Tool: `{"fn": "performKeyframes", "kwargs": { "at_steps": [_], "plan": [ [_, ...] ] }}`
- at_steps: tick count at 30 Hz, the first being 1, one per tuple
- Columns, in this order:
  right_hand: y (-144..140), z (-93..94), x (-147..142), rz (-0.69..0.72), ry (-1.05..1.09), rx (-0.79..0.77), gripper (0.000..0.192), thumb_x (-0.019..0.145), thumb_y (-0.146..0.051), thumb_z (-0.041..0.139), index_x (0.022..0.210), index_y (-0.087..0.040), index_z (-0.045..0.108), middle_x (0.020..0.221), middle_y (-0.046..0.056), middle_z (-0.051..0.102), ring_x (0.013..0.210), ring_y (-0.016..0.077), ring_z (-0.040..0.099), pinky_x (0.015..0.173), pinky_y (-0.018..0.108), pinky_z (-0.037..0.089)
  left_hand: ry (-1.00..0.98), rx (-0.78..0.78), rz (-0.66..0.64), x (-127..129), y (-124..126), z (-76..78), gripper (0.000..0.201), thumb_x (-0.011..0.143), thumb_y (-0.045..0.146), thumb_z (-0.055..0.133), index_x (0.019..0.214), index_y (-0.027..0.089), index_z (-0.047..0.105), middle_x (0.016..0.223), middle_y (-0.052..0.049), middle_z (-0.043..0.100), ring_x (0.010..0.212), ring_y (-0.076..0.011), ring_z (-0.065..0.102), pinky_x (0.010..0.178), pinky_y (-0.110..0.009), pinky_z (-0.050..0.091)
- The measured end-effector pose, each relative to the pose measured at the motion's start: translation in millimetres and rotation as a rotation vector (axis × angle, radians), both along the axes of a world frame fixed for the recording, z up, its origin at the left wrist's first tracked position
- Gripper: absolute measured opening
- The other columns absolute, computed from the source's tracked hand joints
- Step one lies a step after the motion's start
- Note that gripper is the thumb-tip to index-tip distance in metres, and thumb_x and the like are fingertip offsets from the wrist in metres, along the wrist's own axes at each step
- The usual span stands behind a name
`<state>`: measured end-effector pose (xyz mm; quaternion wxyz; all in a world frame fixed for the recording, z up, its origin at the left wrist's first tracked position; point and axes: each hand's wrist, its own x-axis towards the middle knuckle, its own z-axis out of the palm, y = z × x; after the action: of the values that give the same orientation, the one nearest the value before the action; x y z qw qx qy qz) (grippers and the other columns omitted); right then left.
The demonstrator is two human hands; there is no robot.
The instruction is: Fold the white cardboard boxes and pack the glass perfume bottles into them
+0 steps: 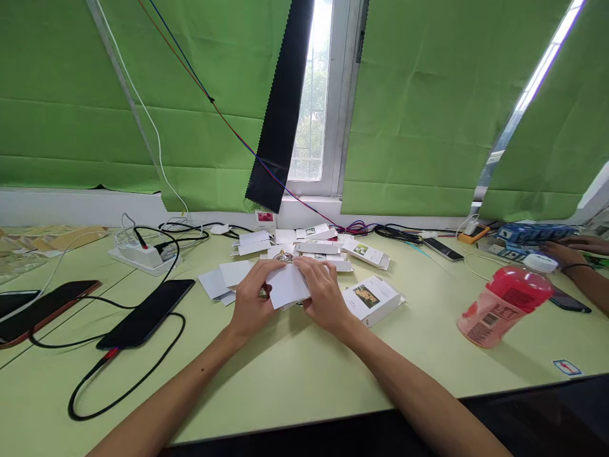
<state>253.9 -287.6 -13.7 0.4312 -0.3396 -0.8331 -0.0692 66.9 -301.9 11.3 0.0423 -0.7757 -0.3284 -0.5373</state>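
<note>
Both my hands hold a small stack of white cards (287,287) above the table (295,381). My left hand (251,293) is closed on the stack's left side, with something shiny partly hidden by its fingers. My right hand (325,289) grips the right edge, fingers over the top. A small metal piece (284,256) shows just beyond the cards. To the left lie loose white cards (234,273). Close by my right hand is a small white box (372,299) with a yellow plant picture. Several more flat white boxes (318,246) are piled behind my hands.
A black phone (147,314) with a cable lies left, near a white power strip (143,254). At right stands a tilted pink drink bottle (507,301). Cables run along the wall beside another phone (442,249). Another person's hands (566,251) are at the far right.
</note>
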Motion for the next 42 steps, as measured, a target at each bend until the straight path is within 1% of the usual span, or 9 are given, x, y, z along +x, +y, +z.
{"fn": "performKeyframes", "kwargs": {
  "at_steps": [6, 11, 17, 24, 31, 37, 42],
  "plan": [
    [-0.3, 0.1, 0.0, 0.003, -0.011, -0.007, 0.086, 0.063, -0.002, 0.051, 0.148, -0.015, 0.043, 0.149, 0.016, 0.058, 0.144, 0.0292, 0.048, 0.112, 0.042, 0.030, 0.029, -0.031, 0.012, -0.1, -0.1, 0.5, 0.035, 0.083, 0.010, 0.062, 0.116, 0.022, 0.062, 0.112, -0.008, 0.072, 0.096, -0.0208, 0.069, 0.061, -0.024, 0.050],
    [-1.0, 0.5, 0.2, -0.004, -0.027, -0.025, 0.083, 0.065, -0.002, 0.051, 0.147, -0.016, 0.044, 0.150, 0.015, 0.058, 0.145, 0.0287, 0.048, 0.113, 0.042, 0.030, 0.050, -0.045, 0.007, -0.1, 0.6, 0.4, 0.037, 0.082, 0.010, 0.060, 0.118, 0.021, 0.062, 0.113, -0.008, 0.071, 0.097, -0.0220, 0.070, 0.062, -0.025, 0.052],
    [-0.6, 0.7, -0.4, 0.006, -0.029, -0.023, 0.083, 0.064, -0.002, 0.052, 0.146, -0.015, 0.044, 0.150, 0.015, 0.058, 0.145, 0.0283, 0.047, 0.113, 0.042, 0.030, 0.053, -0.080, -0.003, 0.9, 1.1, -0.6, 0.040, 0.081, 0.008, 0.057, 0.118, 0.020, 0.062, 0.114, -0.008, 0.070, 0.094, -0.0204, 0.070, 0.054, -0.022, 0.049],
    [-0.7, 1.1, -0.8, 0.003, -0.027, -0.032, 0.084, 0.065, -0.002, 0.053, 0.147, -0.017, 0.043, 0.151, 0.014, 0.058, 0.146, 0.0288, 0.047, 0.114, 0.043, 0.029, 0.063, -0.073, -0.006, 1.7, 1.1, -0.1, 0.039, 0.082, 0.007, 0.056, 0.118, 0.020, 0.062, 0.113, -0.009, 0.070, 0.098, -0.0215, 0.070, 0.058, -0.023, 0.052],
    [-0.9, 0.9, -0.7, -0.002, -0.032, -0.036, 0.083, 0.066, -0.002, 0.054, 0.147, -0.017, 0.044, 0.150, 0.014, 0.058, 0.144, 0.0296, 0.048, 0.114, 0.043, 0.030, 0.054, -0.109, -0.008, 1.9, 0.3, -0.2, 0.040, 0.081, 0.008, 0.057, 0.118, 0.020, 0.062, 0.115, -0.009, 0.069, 0.098, -0.0208, 0.069, 0.053, -0.021, 0.050],
    [-1.0, 1.4, -0.6, 0.006, -0.025, -0.023, 0.084, 0.063, -0.001, 0.054, 0.146, -0.017, 0.043, 0.149, 0.014, 0.059, 0.144, 0.0288, 0.048, 0.114, 0.043, 0.030, 0.061, -0.107, -0.009, 1.6, 0.4, 0.5, 0.039, 0.082, 0.009, 0.056, 0.119, 0.021, 0.062, 0.115, -0.009, 0.069, 0.098, -0.0212, 0.069, 0.054, -0.021, 0.050],
    [-0.2, 0.7, -0.3, 0.003, -0.027, -0.016, 0.082, 0.065, -0.002, 0.053, 0.145, -0.016, 0.044, 0.149, 0.015, 0.059, 0.144, 0.0284, 0.048, 0.113, 0.042, 0.029, 0.060, -0.133, -0.003, 1.3, -0.1, 0.7, 0.041, 0.079, 0.009, 0.056, 0.119, 0.021, 0.062, 0.116, -0.009, 0.069, 0.098, -0.0220, 0.069, 0.054, -0.022, 0.050]
  ]
}}
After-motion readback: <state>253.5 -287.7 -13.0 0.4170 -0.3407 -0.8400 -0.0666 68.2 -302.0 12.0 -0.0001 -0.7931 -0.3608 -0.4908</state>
